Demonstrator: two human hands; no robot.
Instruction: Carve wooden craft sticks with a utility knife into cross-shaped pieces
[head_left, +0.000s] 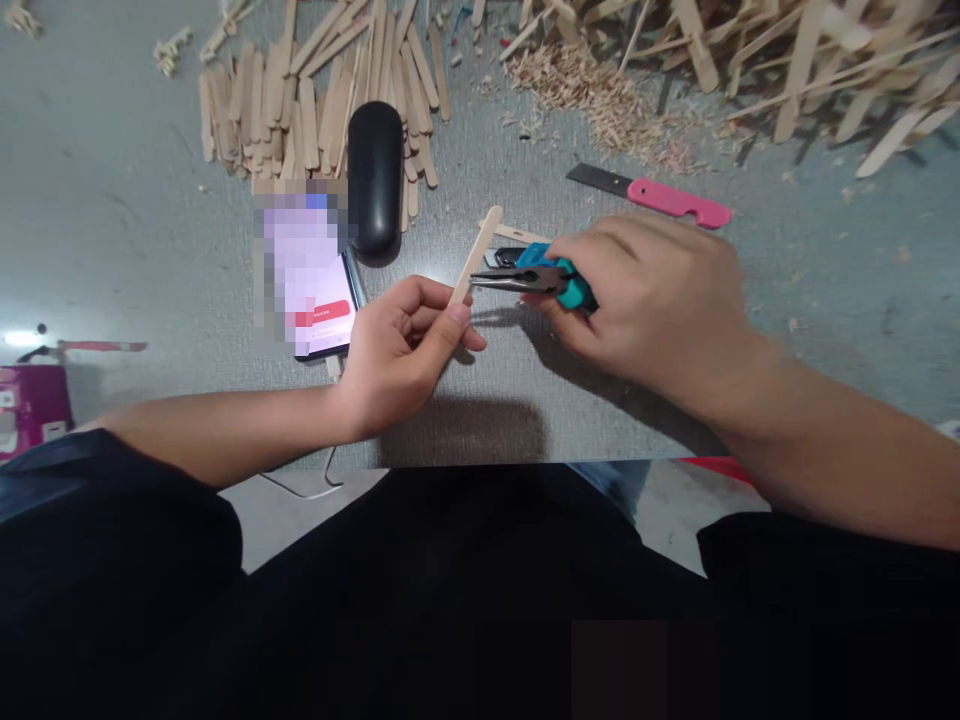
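Note:
Between thumb and fingers, my left hand [409, 345] pinches the lower end of a wooden craft stick [478, 250], which tilts up and to the right. My right hand [652, 300] is wrapped round the teal and blue handles of needle-nose pliers [525, 281]. The pliers' jaws point left, and their tips meet the edge of the stick just above my left fingers; whether they grip it I cannot tell. Behind the pliers lie another craft stick [514, 232] and a dark tool [504, 257], partly hidden by the pliers and hand.
A pink-handled folding knife [675, 202] lies open beyond my right hand. A lit phone [322, 290] on a cable and a black case [375, 180] sit at left. Many craft sticks [255, 105], wood shavings [585, 95] and a scrap heap [795, 70] cover the far side.

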